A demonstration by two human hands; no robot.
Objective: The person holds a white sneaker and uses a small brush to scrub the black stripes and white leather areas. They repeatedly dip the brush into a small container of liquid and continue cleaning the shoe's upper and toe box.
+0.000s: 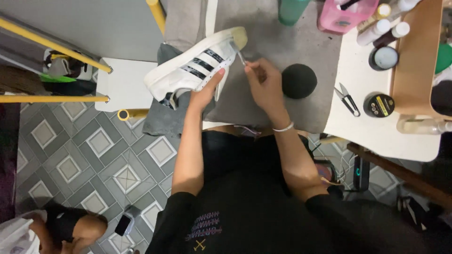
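Sneaker, white leather low-top with three black side stripes and pale rubber toe cap (197, 66), held over grey felt mat (263, 56) on worktop.

Left hand (205, 91) cradles the lace panel from below, fingers clamped on the upper; right hand (263, 80) pinches a thin white lace end (241, 57), fingers together. Judged light, upper pliable, sole stiff, smooth leather somewhat slippery; best gripped at midfoot. Black round ball (299, 81) and small snips (347, 99) lie near.
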